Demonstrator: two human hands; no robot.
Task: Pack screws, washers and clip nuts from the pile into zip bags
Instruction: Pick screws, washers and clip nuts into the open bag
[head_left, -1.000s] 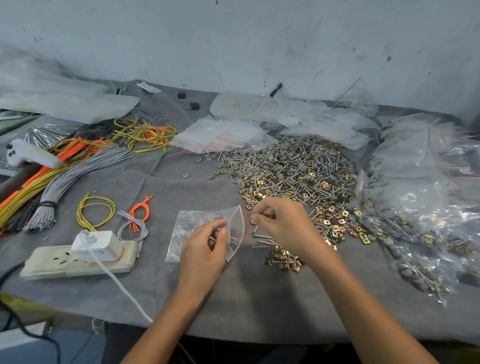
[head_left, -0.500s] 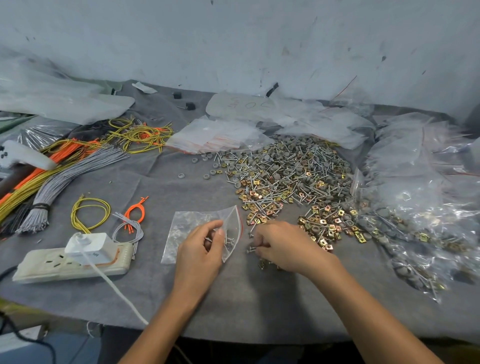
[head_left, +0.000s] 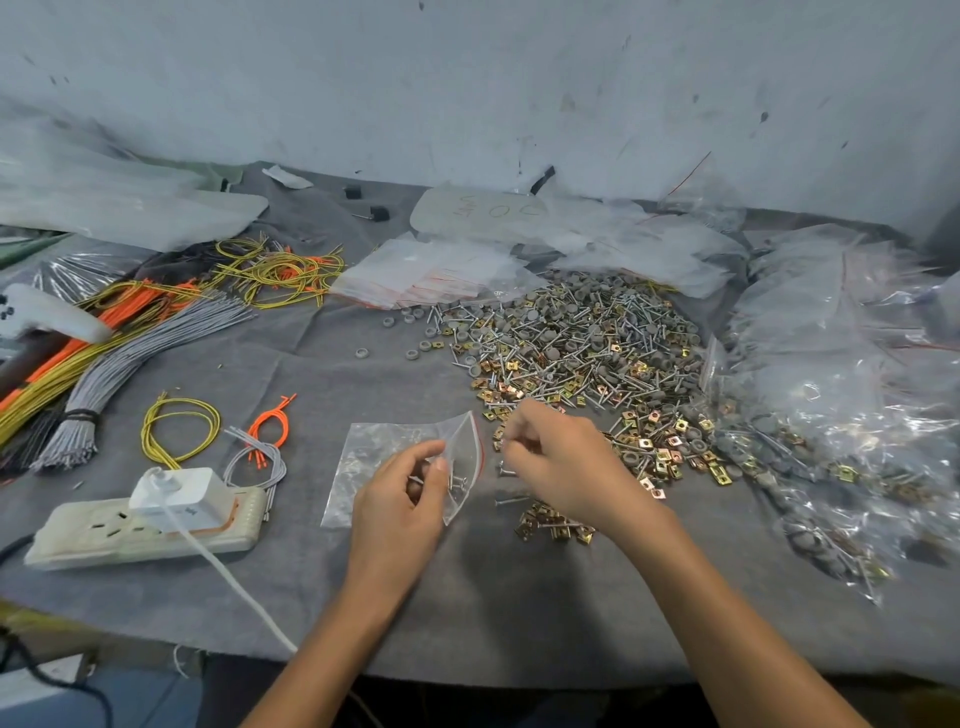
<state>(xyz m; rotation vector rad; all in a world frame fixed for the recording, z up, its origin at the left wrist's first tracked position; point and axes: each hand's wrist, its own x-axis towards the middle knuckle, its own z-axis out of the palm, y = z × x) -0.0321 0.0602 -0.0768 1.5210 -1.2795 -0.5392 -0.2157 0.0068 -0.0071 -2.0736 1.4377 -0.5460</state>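
A small clear zip bag (head_left: 382, 449) with a red seal line lies on the grey cloth. My left hand (head_left: 402, 501) pinches its open mouth and holds it up; a few screws (head_left: 457, 483) lie inside. My right hand (head_left: 563, 462) hovers just right of the mouth, fingertips pinched together on small screws that the fingers mostly hide. Behind it spreads the big pile of screws, grey washers and brass clip nuts (head_left: 597, 353). A little heap of clip nuts (head_left: 553, 522) and two loose screws (head_left: 506, 501) sit under my right wrist.
Filled clear bags (head_left: 831, 415) crowd the right side. A stack of empty zip bags (head_left: 431, 270) lies behind the pile. On the left are a power strip (head_left: 104, 540) with a white charger (head_left: 176, 493), and bundles of grey, orange and yellow wires (head_left: 145, 332).
My right hand has lifted from the loose screws on the cloth up to the bag's mouth. My left hand still holds the bag open.
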